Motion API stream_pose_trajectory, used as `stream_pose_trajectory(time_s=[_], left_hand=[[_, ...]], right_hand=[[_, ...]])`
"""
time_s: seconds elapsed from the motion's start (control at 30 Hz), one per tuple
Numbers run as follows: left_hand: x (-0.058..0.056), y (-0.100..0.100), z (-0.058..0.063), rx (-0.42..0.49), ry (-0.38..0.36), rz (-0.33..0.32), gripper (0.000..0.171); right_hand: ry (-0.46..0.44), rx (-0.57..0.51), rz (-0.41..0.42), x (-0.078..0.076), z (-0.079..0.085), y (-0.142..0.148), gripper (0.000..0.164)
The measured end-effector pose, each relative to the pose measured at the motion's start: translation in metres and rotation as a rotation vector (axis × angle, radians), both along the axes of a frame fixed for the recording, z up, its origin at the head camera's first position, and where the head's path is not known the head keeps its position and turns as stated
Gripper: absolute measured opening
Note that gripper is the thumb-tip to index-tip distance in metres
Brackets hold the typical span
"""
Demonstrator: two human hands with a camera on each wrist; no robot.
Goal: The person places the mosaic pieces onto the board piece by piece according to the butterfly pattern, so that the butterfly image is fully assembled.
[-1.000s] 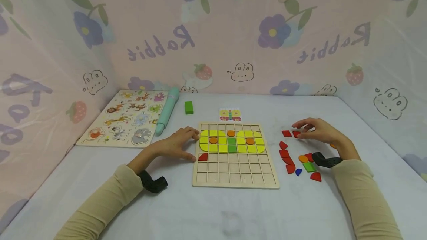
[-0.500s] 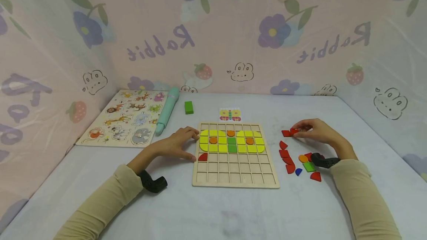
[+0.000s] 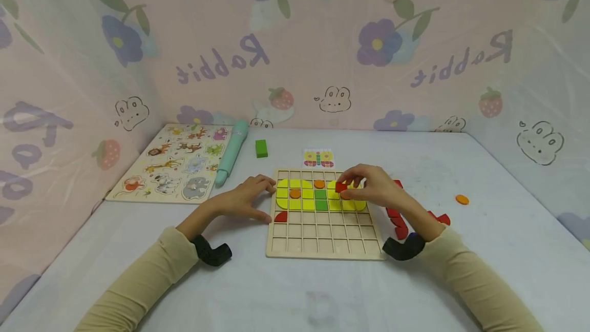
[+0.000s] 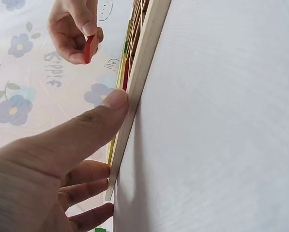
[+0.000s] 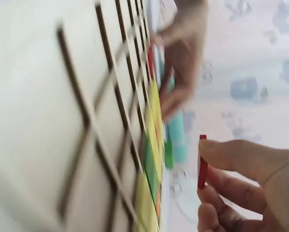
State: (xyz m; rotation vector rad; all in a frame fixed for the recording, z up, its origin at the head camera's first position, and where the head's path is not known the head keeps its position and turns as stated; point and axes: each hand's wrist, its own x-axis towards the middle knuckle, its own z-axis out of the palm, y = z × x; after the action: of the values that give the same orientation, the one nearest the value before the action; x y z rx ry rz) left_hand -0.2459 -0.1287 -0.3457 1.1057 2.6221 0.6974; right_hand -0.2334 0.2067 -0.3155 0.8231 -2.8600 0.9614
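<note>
My right hand (image 3: 374, 187) pinches a red square tile (image 3: 340, 187) between thumb and fingers, over the yellow right part of the pattern on the wooden grid board (image 3: 324, 246). In the right wrist view the tile (image 5: 202, 162) stands edge-on, held above the board's surface. My left hand (image 3: 244, 199) rests at the board's left edge, with the thumb (image 4: 116, 99) on the rim beside a red quarter-round tile (image 3: 281, 216). Yellow tiles (image 3: 308, 204), green squares (image 3: 320, 204) and orange discs (image 3: 319, 184) fill the upper rows. The lower rows show bare wood.
Several red tiles (image 3: 400, 230) lie right of the board, partly hidden by my right arm. An orange disc (image 3: 462, 199) lies farther right. Behind the board is a butterfly pattern card (image 3: 318, 158). An animal puzzle board (image 3: 152, 200), teal rod (image 3: 232, 150) and green block (image 3: 261, 148) are back left.
My right hand picked up a red square tile from the right-hand pieces and has carried it left over the board. The left hand has stayed at the board's edge.
</note>
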Motion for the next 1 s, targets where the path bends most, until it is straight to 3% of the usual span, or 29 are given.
stream_pose_trajectory(time_s=[0.17,0.3,0.6,0.83,1.0], left_hand=[[-0.001,0.000,-0.002,0.006,-0.002,-0.007,0.063],[-0.002,0.000,-0.003,0.013,0.003,-0.019,0.062],[-0.004,-0.001,-0.004,0.016,-0.008,-0.016,0.063],[-0.003,-0.001,-0.003,0.005,0.004,-0.008,0.064],[-0.003,-0.002,-0.002,0.016,0.006,-0.019,0.064]], right_hand=[[-0.003,-0.020,0.133,0.016,-0.010,-0.054,0.025],[-0.024,-0.005,0.187,0.024,-0.017,-0.078,0.025],[-0.027,-0.026,0.206,0.020,-0.032,-0.084,0.024],[-0.068,-0.030,0.197,0.020,-0.031,-0.085,0.026],[-0.038,-0.019,0.208,0.021,-0.031,-0.084,0.023]])
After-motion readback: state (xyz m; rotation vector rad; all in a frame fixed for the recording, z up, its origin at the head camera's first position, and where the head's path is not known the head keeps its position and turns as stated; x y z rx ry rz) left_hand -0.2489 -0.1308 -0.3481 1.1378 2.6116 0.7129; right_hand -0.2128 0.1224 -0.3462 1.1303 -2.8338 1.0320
